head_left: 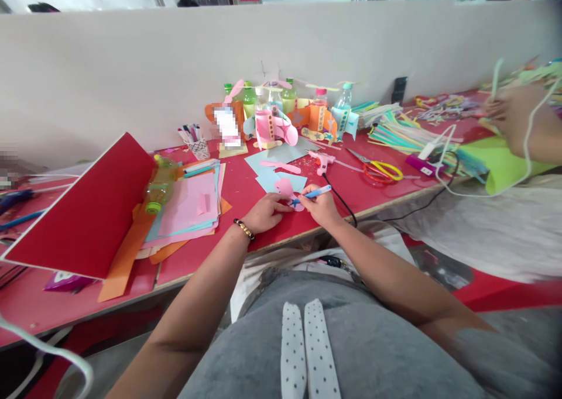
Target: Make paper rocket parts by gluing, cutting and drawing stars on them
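My right hand [322,206] grips a blue marker pen [318,192], its tip down on a pink paper cutout [284,186] that bears a blue star. My left hand [267,212] lies on the table with fingers stretched toward the cutout, touching its left edge. Behind the cutout are light blue paper sheets [263,182] and a long pink paper strip [281,167]. A pink glue gun [324,160] rests just beyond my right hand, its black cord running to the table's front edge.
Bottles dressed in coloured paper [266,121] stand at the back. Yellow-handled scissors [384,169], a purple power strip [424,165] and bundled strips [399,133] lie right, near another person's hand [509,115]. A red board [83,212] leans at left beside stacked paper [188,206].
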`<state>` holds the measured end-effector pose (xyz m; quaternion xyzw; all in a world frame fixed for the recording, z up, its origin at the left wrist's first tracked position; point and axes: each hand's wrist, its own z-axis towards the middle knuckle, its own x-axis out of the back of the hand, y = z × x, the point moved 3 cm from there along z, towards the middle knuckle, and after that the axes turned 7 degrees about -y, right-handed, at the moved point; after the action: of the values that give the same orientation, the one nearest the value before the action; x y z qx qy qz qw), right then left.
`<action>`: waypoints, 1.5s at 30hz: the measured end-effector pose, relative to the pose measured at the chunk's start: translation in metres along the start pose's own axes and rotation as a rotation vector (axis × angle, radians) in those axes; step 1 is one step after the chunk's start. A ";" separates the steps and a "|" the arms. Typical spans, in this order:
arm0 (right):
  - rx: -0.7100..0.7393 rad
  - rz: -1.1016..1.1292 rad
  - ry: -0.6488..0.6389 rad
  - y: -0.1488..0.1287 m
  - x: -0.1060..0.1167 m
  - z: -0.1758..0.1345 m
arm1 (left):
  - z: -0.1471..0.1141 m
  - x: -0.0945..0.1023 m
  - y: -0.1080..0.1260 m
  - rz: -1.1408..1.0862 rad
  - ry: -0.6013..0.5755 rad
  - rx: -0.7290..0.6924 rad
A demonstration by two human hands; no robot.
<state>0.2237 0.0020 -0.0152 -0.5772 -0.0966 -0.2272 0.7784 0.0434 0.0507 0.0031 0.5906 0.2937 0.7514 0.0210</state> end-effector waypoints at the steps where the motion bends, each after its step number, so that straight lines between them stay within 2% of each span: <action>1: 0.001 -0.004 -0.005 -0.001 0.000 0.000 | 0.000 0.000 0.000 0.000 0.000 -0.003; 16: 0.007 0.020 -0.077 -0.004 -0.002 0.000 | 0.000 0.000 0.000 0.000 0.012 -0.005; 25: -0.012 0.049 0.012 0.004 0.000 0.000 | 0.000 0.000 0.000 -0.006 0.005 -0.001; 45: 0.005 0.019 -0.091 -0.005 -0.002 0.000 | 0.000 0.000 0.000 0.011 0.003 0.008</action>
<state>0.2196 0.0015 -0.0123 -0.5858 -0.1270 -0.1929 0.7769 0.0431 0.0507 0.0025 0.5912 0.2934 0.7511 0.0140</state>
